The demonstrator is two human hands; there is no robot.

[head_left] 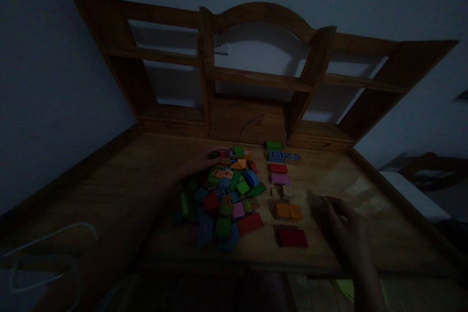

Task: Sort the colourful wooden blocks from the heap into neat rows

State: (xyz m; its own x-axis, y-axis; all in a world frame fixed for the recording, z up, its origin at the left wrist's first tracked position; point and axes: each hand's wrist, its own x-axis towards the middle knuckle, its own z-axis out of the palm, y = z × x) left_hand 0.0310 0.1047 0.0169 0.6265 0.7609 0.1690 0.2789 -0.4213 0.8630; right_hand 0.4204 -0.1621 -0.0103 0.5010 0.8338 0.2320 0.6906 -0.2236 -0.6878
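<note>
A pile of colourful wooden toy blocks (224,183) lies on the wooden desk. My left hand (210,157) reaches over its far left edge, thumb and fingers closed about a small red block (222,154). Right of the pile, blocks stand sorted in a column: green (273,146), patterned blue (283,156), red (278,168), pink (280,179), plain wood (287,192), orange (288,211) and dark red (292,237). Beside the orange pair, my right hand (345,222) hovers low or rests on the desktop, fingers curled with the tips together, nothing visible in them.
A wooden shelf unit (256,78) rises along the back of the desk (120,170), against the wall. White cord (54,234) hangs near my left arm. Beyond the desk's right edge is a white surface (413,195). The room is dim.
</note>
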